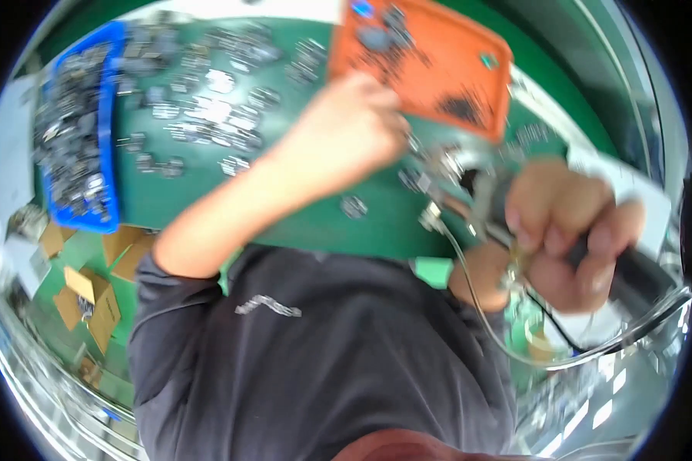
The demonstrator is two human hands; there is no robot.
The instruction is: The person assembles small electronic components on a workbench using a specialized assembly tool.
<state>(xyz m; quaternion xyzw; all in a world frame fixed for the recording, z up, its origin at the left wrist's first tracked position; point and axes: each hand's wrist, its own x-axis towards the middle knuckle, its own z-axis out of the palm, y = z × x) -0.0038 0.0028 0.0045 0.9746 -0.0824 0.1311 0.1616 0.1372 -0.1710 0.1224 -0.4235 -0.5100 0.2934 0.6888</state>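
My left hand (354,127) reaches over the green table, just below the left edge of the orange tray (502,115). Its fingers are closed and smeared by motion, and what they pinch cannot be made out. At its fingertips lie small shiny metal parts (446,163). My right hand (573,230) is raised close to the camera at the right, its fingers wrapped round a dark, thick-bodied power tool (642,278). The tool's narrow end points left, toward the metal parts. A pale hose (473,296) loops below this hand.
Small dark screw-like pieces (463,107) lie in the orange tray. A blue bin (109,154) full of metal parts stands at the left. Many loose metal parts (219,115) cover the green table (300,215). Open cardboard boxes (92,303) sit at lower left.
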